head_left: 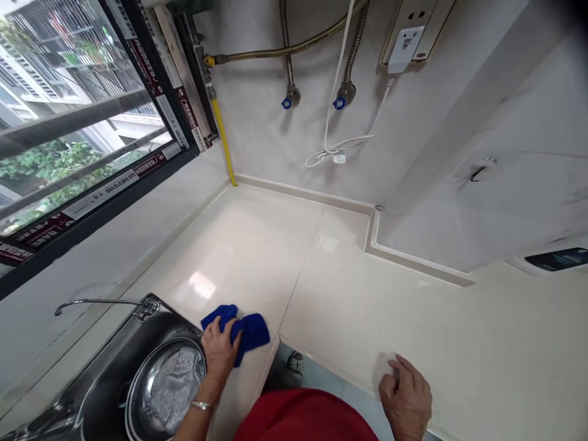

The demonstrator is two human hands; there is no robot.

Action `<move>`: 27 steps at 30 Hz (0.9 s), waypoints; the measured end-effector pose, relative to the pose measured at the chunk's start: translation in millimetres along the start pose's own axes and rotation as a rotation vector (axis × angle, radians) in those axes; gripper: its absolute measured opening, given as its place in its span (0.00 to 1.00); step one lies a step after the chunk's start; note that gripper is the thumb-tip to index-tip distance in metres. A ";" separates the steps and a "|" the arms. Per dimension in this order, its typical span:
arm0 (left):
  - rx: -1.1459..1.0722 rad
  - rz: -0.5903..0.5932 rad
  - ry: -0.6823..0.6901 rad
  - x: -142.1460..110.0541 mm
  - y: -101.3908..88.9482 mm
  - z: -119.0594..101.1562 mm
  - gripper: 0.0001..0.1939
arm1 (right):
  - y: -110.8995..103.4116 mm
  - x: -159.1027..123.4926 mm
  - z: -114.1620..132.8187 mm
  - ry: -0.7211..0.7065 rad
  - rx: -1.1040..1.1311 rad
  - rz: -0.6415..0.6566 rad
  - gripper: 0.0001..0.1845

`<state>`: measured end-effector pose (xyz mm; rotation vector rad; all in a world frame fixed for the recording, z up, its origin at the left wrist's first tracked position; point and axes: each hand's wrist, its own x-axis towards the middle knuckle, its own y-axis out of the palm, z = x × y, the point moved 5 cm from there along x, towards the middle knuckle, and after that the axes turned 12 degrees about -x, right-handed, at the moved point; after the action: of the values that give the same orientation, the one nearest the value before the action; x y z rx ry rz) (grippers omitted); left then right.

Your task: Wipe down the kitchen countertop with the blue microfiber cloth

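My left hand (220, 347) is closed on a blue cloth (255, 332), which is bunched under the fingers and spreads out to the right. The cloth lies on the cream countertop (257, 257), just right of the sink's edge. My right hand (405, 397) is over the countertop's front edge at the lower right. Its fingers are loosely bent, with a gap between thumb and forefinger, and nothing shows in them. Left of my left arm, a metal pot or basin (131, 398) stands in the dark sink (98, 380), with a perforated strainer and water visible inside.
A curved faucet (101, 301) is mounted by the sink. A window (82, 110) is at upper left. A yellow pipe (223, 141), blue-knobbed valves (340, 101), a dangling white cable (328, 138) and a plugged-in socket (407, 46) line the wall. A white device (546, 263) stands far right.
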<state>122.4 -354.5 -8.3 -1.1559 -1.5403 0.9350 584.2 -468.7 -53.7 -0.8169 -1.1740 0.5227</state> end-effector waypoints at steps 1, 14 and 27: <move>0.012 -0.010 -0.051 6.9 -2.3 12.9 0.17 | -0.8 0.6 0.2 0.002 -0.005 0.002 0.12; -0.034 -0.145 -0.509 119.6 -16.0 150.2 0.26 | -1.7 0.1 -4.1 -0.052 -0.080 0.031 0.12; -0.006 -0.111 -0.480 118.3 -20.1 133.5 0.25 | -6.3 4.7 4.7 -0.001 -0.065 0.059 0.13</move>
<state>-22.3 -249.3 6.5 -0.8745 -1.9650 1.1896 581.0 -467.8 -45.2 -0.9093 -1.1751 0.5355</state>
